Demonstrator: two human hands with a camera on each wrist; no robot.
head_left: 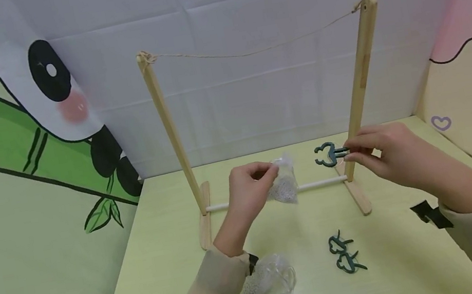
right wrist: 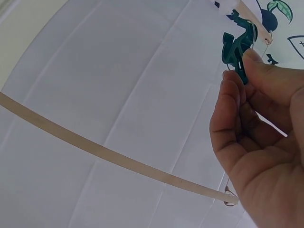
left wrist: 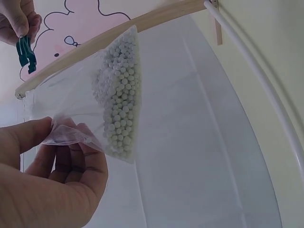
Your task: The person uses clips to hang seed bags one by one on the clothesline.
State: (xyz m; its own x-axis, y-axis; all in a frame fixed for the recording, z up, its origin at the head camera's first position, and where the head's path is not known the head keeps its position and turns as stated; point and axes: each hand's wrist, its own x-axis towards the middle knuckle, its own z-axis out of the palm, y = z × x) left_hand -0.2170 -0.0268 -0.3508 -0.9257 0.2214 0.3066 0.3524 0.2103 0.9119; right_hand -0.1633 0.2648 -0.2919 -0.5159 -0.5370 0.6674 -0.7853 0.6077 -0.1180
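Note:
My left hand (head_left: 249, 186) pinches the top of a clear plastic bag (left wrist: 121, 99) between thumb and fingers. Small white beads fill the bag's lower end, which hangs in front of the white crossbar in the head view. In my right hand (head_left: 387, 153) a dark green clothespin (head_left: 330, 154) is held by its handles, its clip end pointing left toward the bag. The right wrist view shows thumb and fingertips squeezing the same clothespin (right wrist: 238, 47). Above both hands a thin string (head_left: 248, 54) sags between two wooden posts (head_left: 171, 131).
Two more green clothespins (head_left: 346, 253) lie on the table (head_left: 162, 263) at the front. Partly under my left forearm is another clear bag (head_left: 269, 292) with a drawstring and greyish pieces. A white crossbar (head_left: 322, 183) joins the posts' wooden feet (head_left: 358, 197). Behind hangs a white cloth (head_left: 257, 107).

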